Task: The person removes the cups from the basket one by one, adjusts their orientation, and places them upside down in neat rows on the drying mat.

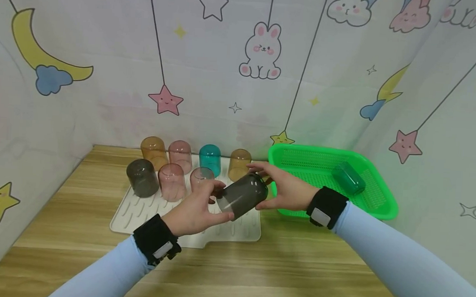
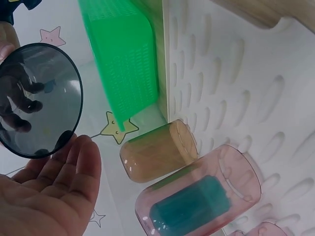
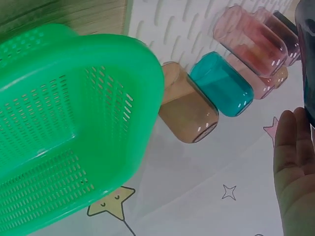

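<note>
A dark grey see-through cup is held tilted above the drying mat, its open rim toward the lower left. My left hand holds it near the rim, fingers on one side and thumb on the other; in the left wrist view the fingertips meet the rim. My right hand grips the closed end, fingers above and thumb below. Several cups stand upside down on the mat: another dark grey cup, a pink cup, a pale pink cup, a teal cup and an amber cup among them.
A green plastic basket stands right of the mat, with a green cup lying on its side inside. The wooden table meets a patterned curtain behind and at both sides.
</note>
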